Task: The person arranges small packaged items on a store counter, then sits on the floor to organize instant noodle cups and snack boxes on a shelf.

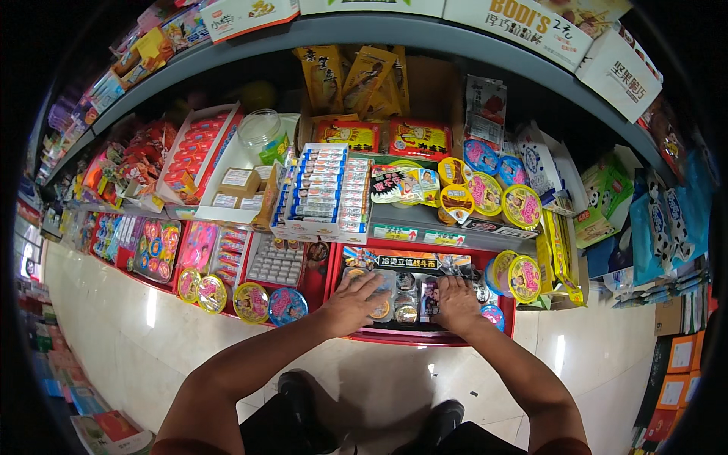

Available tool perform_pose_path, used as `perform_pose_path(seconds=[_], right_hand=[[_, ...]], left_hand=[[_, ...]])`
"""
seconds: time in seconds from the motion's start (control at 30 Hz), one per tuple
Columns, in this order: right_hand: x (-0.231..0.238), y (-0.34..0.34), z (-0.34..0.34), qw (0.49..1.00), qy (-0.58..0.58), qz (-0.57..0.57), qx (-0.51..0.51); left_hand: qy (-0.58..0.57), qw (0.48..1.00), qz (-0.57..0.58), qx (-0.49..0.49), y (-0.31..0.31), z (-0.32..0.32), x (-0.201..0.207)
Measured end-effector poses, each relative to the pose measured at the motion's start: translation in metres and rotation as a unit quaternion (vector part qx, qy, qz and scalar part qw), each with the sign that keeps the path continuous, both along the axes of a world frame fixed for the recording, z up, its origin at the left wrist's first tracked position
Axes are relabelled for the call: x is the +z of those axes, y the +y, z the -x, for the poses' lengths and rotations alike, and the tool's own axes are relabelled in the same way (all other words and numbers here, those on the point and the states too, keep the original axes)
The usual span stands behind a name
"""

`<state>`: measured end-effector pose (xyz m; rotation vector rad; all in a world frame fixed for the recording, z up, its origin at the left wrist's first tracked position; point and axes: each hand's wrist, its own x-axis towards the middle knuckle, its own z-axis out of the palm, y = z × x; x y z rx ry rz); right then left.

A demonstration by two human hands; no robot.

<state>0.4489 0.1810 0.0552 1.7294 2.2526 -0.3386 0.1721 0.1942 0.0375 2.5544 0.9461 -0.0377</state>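
Both my hands reach into a shallow display box with a printed orange-and-black back strip, on the low red shelf. My left hand lies with its fingers spread over clear plastic packs at the box's left side. My right hand rests palm down at the right side, fingers stretched out, touching the edge of a dark printed packet. Between the hands sit small clear packs with round silvery and dark pieces. What lies beneath each palm is hidden.
Round candy tubs stand right of the box; more lidded tubs line the left front edge. Above, a white box of wrapped sticks and red-yellow packets fill the shelf. A grey shelf edge overhangs them. Tiled floor lies below.
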Motion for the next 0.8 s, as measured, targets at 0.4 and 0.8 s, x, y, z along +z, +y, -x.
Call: perform_pose_path(seconds=[0.4, 0.8], right_hand=[[0.018, 0.041, -0.029, 0.987, 0.087, -0.124, -0.046], [0.022, 0.030, -0.024, 0.985, 0.091, -0.145, 0.011]], left_hand=[[-0.011, 1.000, 0.018, -0.014, 0.005, 0.002, 0.008], [-0.159, 0.983, 0.086, -0.003, -0.055, 0.053, 0.088]])
